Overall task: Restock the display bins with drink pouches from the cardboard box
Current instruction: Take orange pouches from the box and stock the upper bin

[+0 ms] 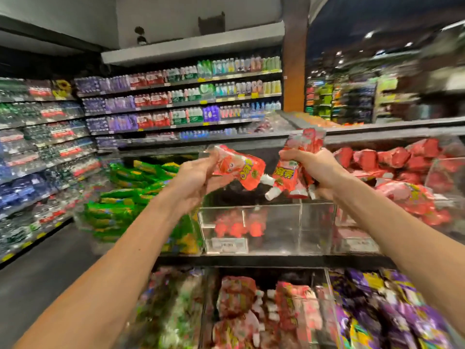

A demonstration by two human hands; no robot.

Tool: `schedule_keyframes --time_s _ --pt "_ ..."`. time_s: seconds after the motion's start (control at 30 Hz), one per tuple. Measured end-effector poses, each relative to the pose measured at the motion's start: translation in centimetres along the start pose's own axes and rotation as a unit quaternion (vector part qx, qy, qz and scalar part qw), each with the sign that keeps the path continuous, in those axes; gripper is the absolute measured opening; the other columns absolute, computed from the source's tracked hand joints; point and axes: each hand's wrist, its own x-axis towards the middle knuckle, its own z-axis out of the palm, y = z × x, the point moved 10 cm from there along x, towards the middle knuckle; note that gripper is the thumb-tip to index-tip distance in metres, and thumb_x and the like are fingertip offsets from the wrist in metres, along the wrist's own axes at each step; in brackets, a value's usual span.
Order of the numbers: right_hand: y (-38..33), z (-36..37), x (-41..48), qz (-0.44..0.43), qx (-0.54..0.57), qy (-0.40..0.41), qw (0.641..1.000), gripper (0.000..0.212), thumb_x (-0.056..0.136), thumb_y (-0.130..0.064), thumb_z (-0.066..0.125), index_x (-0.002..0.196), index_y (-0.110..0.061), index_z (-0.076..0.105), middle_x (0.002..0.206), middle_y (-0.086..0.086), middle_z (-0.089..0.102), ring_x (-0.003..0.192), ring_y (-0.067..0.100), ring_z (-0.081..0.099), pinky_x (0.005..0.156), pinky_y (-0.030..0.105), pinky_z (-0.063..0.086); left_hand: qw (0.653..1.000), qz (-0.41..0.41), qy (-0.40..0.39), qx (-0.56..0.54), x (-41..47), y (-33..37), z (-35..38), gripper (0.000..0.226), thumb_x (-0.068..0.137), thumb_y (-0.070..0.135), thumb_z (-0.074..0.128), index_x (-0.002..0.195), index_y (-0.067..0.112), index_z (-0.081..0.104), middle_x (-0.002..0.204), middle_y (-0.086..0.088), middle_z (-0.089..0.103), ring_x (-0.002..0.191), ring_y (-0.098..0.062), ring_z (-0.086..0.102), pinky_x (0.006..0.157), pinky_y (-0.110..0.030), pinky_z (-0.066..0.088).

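1. Shelves of bottled drinks [176, 102] fill the upper left of the frame, blurred.
2. A heap of green pouches [130, 195] lies at centre left, and a heap of red pouches [402, 172] at centre right.
3. Between the heaps stands a clear display bin [269, 227], centre frame, with a few red pouches low inside it.
4. Along the bottom edge, lower bins hold reddish pouches [236, 298] and, to the right, purple pouches [392, 311].
5. The right hand [319, 172] is clenched round a bunch of red drink pouches [294, 170], white caps pointing down, just above the clear bin.
6. The left hand [198, 180], palm up, grasps a single red drink pouch [239, 167] above the bin's left side.
7. A white price label [227, 245] sits on the bin's front, its print unreadable.
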Motion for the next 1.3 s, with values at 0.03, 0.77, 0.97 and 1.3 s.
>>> schedule_keyframes --time_s 0.03,0.77,0.97,1.3 --pt "-0.2 -0.4 0.1 -0.010 -0.015 0.023 1.000 0.044 0.053 -0.034 0.088 0.089 -0.014 0.071 0.081 0.010 0.074 0.070 0.025 0.071 0.068 0.042 0.060 1.000 -0.007 -0.008 -0.014 1.0 -0.3 -0.2 0.028 0.100 0.023 0.052 0.096 0.001 0.068 0.086 -0.010 0.076 0.076 -0.019 0.075 0.066 -0.025 0.060" --pt "-0.4 -2.7 1.1 -0.008 -0.088 0.057 0.994 0.054 0.071 -0.035 0.084 0.103 0.002 0.063 0.079 0.024 0.072 0.052 0.036 0.059 0.047 0.035 0.048 0.626 -0.022 -0.318 0.712 9.8 -15.4 9.9 0.050 0.074 0.052 0.079 0.116 0.029 0.067 0.113 0.003 0.068 0.094 -0.018 0.066 0.082 -0.034 0.057" --pt "-0.4 -2.9 0.5 -0.008 -0.093 0.056 0.994 0.035 0.078 -0.032 0.081 0.092 -0.005 0.063 0.077 0.027 0.070 0.043 0.022 0.051 0.038 0.023 0.039 0.602 -0.133 -0.396 0.680 9.4 -17.8 8.0 0.018 0.088 0.024 0.072 0.084 0.042 0.070 0.102 0.004 0.069 0.095 -0.023 0.067 0.095 -0.045 0.054" --pt "-1.8 0.3 0.7 -0.036 -0.058 0.012 0.998 0.024 0.078 -0.022 0.081 0.092 -0.007 0.070 0.088 0.016 0.075 0.077 0.031 0.073 0.073 0.041 0.057 0.919 0.020 -0.192 0.344 9.4 -5.7 7.4 0.017 0.098 0.004 0.055 0.107 0.010 0.068 0.088 -0.009 0.070 0.073 -0.020 0.068 0.065 -0.029 0.060"
